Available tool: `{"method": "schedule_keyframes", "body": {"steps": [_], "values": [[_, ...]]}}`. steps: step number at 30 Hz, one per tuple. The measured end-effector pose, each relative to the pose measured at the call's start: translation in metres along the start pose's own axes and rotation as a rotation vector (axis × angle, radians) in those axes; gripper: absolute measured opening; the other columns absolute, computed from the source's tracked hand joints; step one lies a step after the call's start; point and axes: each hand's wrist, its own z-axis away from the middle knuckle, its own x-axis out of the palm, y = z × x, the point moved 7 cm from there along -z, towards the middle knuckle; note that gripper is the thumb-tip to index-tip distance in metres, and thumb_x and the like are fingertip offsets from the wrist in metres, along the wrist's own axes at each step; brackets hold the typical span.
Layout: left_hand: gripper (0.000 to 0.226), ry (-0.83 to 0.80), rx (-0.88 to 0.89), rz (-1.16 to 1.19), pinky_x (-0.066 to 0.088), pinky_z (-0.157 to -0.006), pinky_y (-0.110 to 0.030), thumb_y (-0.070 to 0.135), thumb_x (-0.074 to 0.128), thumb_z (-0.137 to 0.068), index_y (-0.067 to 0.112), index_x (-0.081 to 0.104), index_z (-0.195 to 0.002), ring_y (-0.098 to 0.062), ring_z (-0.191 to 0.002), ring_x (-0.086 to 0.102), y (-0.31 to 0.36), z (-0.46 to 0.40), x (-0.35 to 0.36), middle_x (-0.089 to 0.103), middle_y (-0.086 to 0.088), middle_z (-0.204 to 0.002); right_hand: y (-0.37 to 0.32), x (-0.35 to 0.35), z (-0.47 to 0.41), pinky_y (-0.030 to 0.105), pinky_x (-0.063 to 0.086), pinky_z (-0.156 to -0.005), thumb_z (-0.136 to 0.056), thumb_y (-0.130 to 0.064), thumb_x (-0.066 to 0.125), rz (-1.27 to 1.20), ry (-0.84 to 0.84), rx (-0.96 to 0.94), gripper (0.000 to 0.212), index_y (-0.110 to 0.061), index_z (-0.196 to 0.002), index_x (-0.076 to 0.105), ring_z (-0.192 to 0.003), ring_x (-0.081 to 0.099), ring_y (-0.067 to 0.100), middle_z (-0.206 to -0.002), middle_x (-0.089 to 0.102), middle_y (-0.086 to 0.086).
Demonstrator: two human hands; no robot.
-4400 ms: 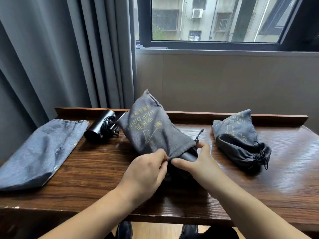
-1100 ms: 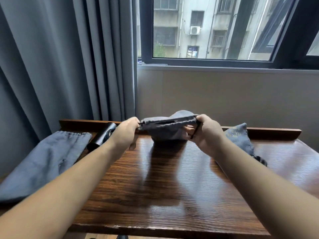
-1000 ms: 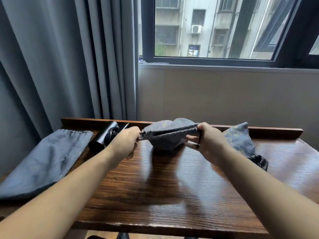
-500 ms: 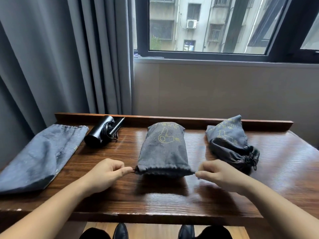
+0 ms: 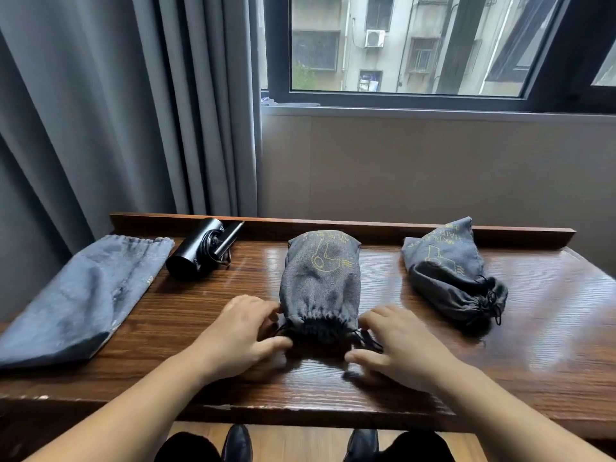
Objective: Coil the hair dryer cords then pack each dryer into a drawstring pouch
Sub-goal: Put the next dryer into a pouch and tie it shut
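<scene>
The middle pouch lies flat on the counter, roughly midway between the left and right edges, with its gathered mouth toward the front edge. The mouth is cinched closed, and black drawstring cords trail from its right side. The left hand flanks the mouth on the left; its fingers are relaxed and touch the gathered fabric without curling round it. The right hand flanks the mouth on the right; its fingers are likewise relaxed, beside the cords, gripping nothing visibly.

Compared with half a second ago, both hands have moved inward from the outstretched cord ends to the pouch mouth, and the mouth, then a wide flat hem, is now bunched tight.

A second closed pouch lies near the right rear corner. A black hair dryer with its coiled cord lies near the left rear corner, and an empty pouch lies flat over the left edge.
</scene>
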Motion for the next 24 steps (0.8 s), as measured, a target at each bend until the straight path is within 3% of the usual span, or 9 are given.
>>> {"method": "schedule_keyframes", "body": {"steps": [3, 5, 7, 11, 15, 21, 24], "values": [[0.035, 0.011, -0.114, 0.227, 0.049, -0.091, -0.035, 0.050, 0.062, -0.084, 0.032, 0.061, -0.113, -0.008, -0.101, 0.062, 0.009, -0.007, 0.007, 0.069, 0.013, -0.104, -0.012, -0.001, -0.007, 0.034, 0.039, -0.076, -0.087, -0.065, 0.051, -0.131, 0.124, 0.051, 0.041, -0.025, -0.080, 0.049, -0.085, 0.046, 0.014, -0.081, 0.055, -0.010], [0.025, 0.012, -0.156, 0.308, 0.050, -0.092, -0.035, 0.033, 0.064, -0.086, 0.032, 0.063, -0.112, -0.005, -0.100, 0.063, 0.009, -0.010, 0.011, 0.071, 0.016, -0.103, -0.010, -0.001, -0.009, 0.035, 0.037, -0.070, -0.095, -0.043, 0.058, -0.299, 0.153, 0.092, 0.030, -0.020, -0.078, 0.052, -0.076, 0.045, 0.013, -0.074, 0.054, -0.009], [0.022, 0.039, -0.177, 0.339, 0.049, -0.091, -0.028, 0.027, 0.064, -0.091, 0.031, 0.066, -0.112, -0.001, -0.102, 0.062, 0.009, -0.010, 0.006, 0.071, 0.018, -0.105, -0.007, 0.000, -0.009, 0.035, 0.039, -0.068, -0.098, -0.039, 0.057, -0.407, 0.139, 0.069, 0.030, -0.014, -0.081, 0.059, -0.072, 0.050, 0.013, -0.072, 0.058, -0.006], [0.016, 0.034, -0.124, 0.273, 0.048, -0.074, -0.022, 0.046, 0.067, -0.089, 0.031, 0.070, -0.093, 0.003, -0.081, 0.062, 0.009, -0.003, -0.011, 0.069, 0.020, -0.082, 0.000, -0.005, -0.001, 0.027, 0.040, -0.066, -0.093, -0.063, 0.039, -0.459, 0.105, -0.043, 0.046, -0.026, -0.068, 0.049, -0.068, 0.052, 0.008, -0.066, 0.053, -0.009], [0.037, -0.001, -0.019, 0.335, 0.041, -0.060, -0.025, 0.041, 0.060, -0.095, 0.018, 0.061, -0.067, -0.003, -0.057, 0.050, 0.009, -0.001, -0.018, 0.056, 0.006, -0.058, 0.016, -0.010, 0.003, 0.040, 0.044, -0.063, -0.096, -0.064, 0.036, -0.429, 0.129, -0.067, 0.055, -0.018, -0.068, 0.043, -0.059, 0.048, 0.014, -0.062, 0.050, 0.001], [0.054, -0.007, -0.033, 0.266, 0.042, -0.060, -0.034, 0.061, 0.045, -0.092, 0.014, 0.048, -0.064, -0.011, -0.055, 0.046, -0.025, 0.005, -0.014, 0.051, 0.000, -0.058, 0.050, -0.016, 0.011, 0.033, 0.036, -0.056, -0.096, -0.067, 0.035, -0.312, 0.198, -0.064, 0.053, -0.027, -0.062, 0.034, -0.054, 0.041, 0.009, -0.056, 0.040, -0.008], [0.060, -0.058, -0.026, 0.187, 0.044, -0.065, -0.030, 0.069, 0.037, -0.089, 0.016, 0.052, -0.067, -0.009, -0.061, 0.053, -0.019, 0.002, -0.006, 0.057, 0.000, -0.064, 0.045, -0.011, 0.007, 0.034, 0.041, -0.061, -0.094, -0.069, 0.029, -0.275, 0.110, -0.071, 0.056, -0.023, -0.063, 0.041, -0.060, 0.045, 0.007, -0.061, 0.046, -0.009]]}}
